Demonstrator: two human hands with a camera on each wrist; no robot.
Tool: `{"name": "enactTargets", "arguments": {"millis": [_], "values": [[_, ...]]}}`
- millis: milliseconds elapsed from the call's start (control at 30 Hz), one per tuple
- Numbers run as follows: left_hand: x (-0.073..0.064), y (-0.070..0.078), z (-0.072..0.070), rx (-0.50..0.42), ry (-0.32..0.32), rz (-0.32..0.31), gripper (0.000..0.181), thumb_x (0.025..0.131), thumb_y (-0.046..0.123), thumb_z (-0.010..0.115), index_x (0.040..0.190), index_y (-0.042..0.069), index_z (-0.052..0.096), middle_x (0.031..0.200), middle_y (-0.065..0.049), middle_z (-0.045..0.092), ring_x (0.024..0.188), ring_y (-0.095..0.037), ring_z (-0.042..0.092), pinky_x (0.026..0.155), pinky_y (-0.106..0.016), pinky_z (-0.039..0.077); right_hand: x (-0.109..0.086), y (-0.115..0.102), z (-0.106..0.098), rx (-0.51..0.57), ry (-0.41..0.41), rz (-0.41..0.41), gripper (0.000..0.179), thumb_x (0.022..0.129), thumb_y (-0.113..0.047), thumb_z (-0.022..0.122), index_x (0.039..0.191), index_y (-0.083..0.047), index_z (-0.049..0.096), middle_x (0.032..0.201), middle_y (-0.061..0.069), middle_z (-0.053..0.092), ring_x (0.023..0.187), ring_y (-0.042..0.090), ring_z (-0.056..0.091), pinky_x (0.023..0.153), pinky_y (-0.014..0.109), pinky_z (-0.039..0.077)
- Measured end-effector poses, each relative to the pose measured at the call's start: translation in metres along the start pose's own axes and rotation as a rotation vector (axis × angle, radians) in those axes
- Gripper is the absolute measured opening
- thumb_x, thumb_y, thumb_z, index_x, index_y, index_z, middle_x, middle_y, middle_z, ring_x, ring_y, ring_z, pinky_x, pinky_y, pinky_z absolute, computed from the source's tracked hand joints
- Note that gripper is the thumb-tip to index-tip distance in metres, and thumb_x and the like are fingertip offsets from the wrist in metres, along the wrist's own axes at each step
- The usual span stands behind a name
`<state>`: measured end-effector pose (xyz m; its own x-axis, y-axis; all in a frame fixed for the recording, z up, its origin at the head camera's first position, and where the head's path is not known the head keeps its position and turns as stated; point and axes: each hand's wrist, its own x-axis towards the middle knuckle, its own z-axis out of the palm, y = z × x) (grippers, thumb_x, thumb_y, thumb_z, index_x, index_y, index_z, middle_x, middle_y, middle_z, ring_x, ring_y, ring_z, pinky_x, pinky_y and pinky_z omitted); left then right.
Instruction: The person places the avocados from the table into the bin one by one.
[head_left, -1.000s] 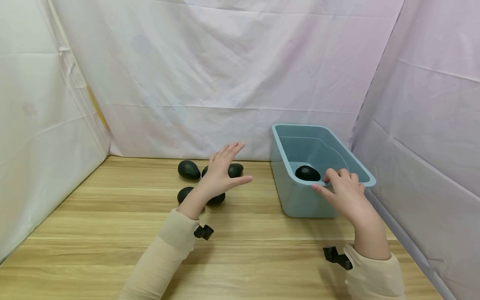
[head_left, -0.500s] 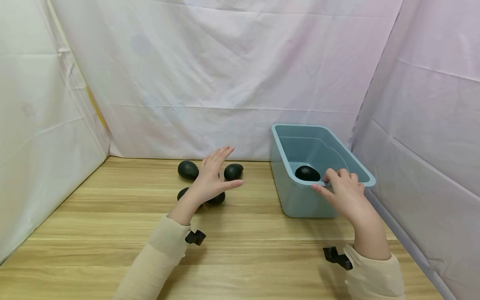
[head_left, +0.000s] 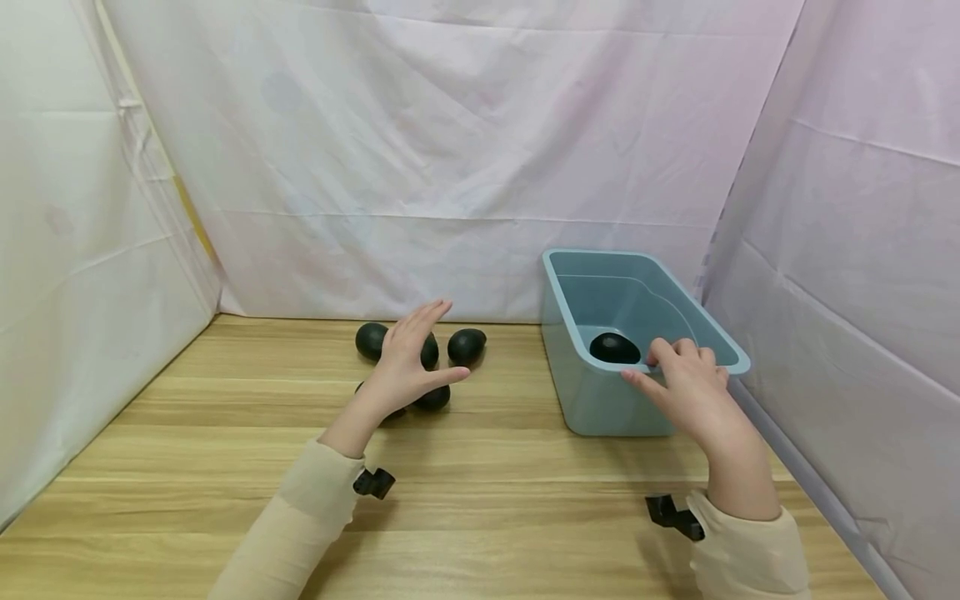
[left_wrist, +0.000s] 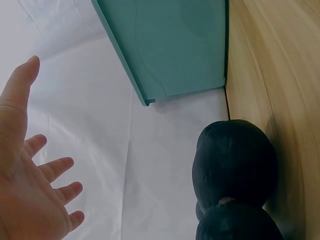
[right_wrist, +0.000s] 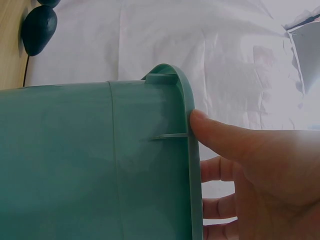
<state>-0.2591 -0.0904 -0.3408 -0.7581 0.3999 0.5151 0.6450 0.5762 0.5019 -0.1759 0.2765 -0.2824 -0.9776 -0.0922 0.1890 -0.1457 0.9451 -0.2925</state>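
Observation:
My left hand (head_left: 405, 362) hovers with fingers spread over a group of dark avocados on the table, holding nothing. It partly hides some of them; an avocado (head_left: 467, 347) at the right and another avocado (head_left: 432, 397) nearer me show well. In the left wrist view, the nearest avocado (left_wrist: 235, 162) is apart from the fingers. My right hand (head_left: 693, 392) grips the near rim of a blue-green plastic bin (head_left: 615, 404), thumb outside and fingers curled over the edge. Inside the bin lies one avocado (head_left: 615, 347).
The wooden table (head_left: 480, 517) runs back to a white cloth (head_left: 420, 183). Another cloth wall (head_left: 847, 250) stands close to the right of the bin. Black camera mounts (head_left: 373, 482) sit at both wrists.
My left hand has moved left and slightly toward me, uncovering more of the avocados on the right. The right hand and the bin have stayed in place.

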Motion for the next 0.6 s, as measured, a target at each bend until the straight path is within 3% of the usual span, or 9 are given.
{"name": "enactTargets", "arguments": {"millis": [600], "values": [[-0.012, -0.017, -0.004, -0.012, 0.015, -0.02, 0.094, 0.077, 0.041, 0.08, 0.152, 0.02, 0.028, 0.154, -0.005, 0.028, 0.141, -0.025, 0.021, 0.108, -0.058, 0.01, 0.001, -0.001, -0.001, 0.007, -0.003, 0.005, 0.046, 0.094, -0.046, 0.057, 0.106, -0.003, 0.05, 0.108, 0.024, 0.042, 0.099, 0.046, 0.032, 0.081, 0.069, 0.021]]}}
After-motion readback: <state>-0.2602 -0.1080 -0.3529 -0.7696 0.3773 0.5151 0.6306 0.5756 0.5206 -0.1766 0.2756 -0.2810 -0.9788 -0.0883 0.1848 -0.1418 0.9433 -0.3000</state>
